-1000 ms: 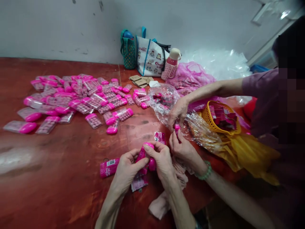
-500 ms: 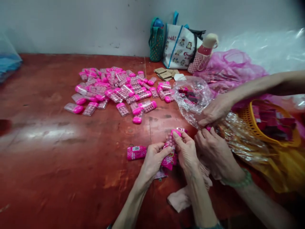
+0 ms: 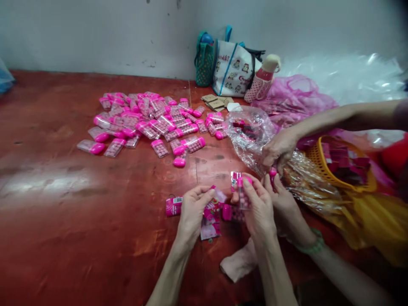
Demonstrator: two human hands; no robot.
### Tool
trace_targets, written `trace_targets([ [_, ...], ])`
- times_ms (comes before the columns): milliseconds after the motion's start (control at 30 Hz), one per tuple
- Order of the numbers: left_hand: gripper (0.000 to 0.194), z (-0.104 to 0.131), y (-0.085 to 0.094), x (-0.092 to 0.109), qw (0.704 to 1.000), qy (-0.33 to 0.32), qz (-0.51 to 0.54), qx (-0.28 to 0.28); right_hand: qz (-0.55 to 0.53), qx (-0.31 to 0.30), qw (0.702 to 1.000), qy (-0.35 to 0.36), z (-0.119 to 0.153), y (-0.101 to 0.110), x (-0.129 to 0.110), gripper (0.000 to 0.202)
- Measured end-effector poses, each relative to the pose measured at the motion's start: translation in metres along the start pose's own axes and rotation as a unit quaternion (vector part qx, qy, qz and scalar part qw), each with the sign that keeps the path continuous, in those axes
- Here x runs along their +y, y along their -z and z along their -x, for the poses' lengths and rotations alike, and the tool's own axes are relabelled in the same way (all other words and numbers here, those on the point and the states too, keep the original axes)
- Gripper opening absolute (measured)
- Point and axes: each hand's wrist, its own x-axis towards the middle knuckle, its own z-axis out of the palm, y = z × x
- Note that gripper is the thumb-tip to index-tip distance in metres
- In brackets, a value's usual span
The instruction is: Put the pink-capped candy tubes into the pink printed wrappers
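My left hand pinches a printed pink plastic sleeve between thumb and fingers. My right hand is closed on a small clear candy box with a pink cap, upright and apart from the sleeve. Beneath the right hand lies another pink-capped candy box. A flat pink-and-white sleeve rests under my left hand's sleeve. To the left, partly behind my left hand, lies a pink-wrapped box with a barcode. One more printed sleeve shows just beyond my right fingers.
A pile of pink-capped candy boxes spreads at the back. Close on my right, a co-worker's hands handle a pink-capped piece beside a clear plastic bag. A yellow basket, cloth, tote bag and bottles stand or lie around.
The box and sleeve, held together before, are now apart: the sleeve in my left hand, the box in my right. The view has shifted slightly.
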Motion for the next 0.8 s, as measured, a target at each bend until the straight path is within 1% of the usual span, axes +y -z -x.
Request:
trace_targets([
  [67,0.012,-0.002,0.003,0.003,0.999,-0.014,0.028,0.027,0.036,-0.029,0.999,0.012,0.002,0.011,-0.004,0.03],
  [100,0.013,-0.003,0.003,0.004,0.998,-0.017,0.04,0.035,0.075,-0.042,0.995,0.04,-0.001,0.021,-0.007,0.027],
  [133,0.013,-0.003,0.004,0.005,0.998,-0.019,0.05,0.042,0.093,-0.062,0.992,0.05,-0.008,0.032,-0.011,0.023],
  [233,0.014,-0.002,0.003,0.007,0.996,-0.014,0.071,0.053,0.123,-0.074,0.986,0.079,-0.035,0.066,-0.022,0.009],
  [300,0.014,-0.001,0.002,0.008,0.995,-0.01,0.079,0.056,0.145,-0.082,0.981,0.095,-0.049,0.081,-0.026,0.012],
  [367,0.014,0.0,0.001,0.007,0.995,-0.008,0.085,0.057,0.172,-0.091,0.975,0.11,-0.056,0.089,-0.025,0.015],
  [467,0.015,0.001,0.0,0.006,0.994,-0.006,0.09,0.059,0.216,-0.1,0.962,0.132,-0.053,0.09,-0.018,0.012],
  [567,0.015,0.002,-0.002,0.004,0.994,-0.005,0.091,0.061,0.257,-0.095,0.951,0.144,-0.037,0.082,-0.004,0.018],
  [667,0.019,0.002,-0.002,0.004,0.994,0.0,0.093,0.058,0.298,-0.072,0.94,0.152,-0.008,0.067,0.015,0.024],
  [800,0.035,0.004,-0.003,0.008,0.995,0.003,0.077,0.057,0.357,-0.02,0.918,0.172,0.035,0.046,0.035,0.022],
])
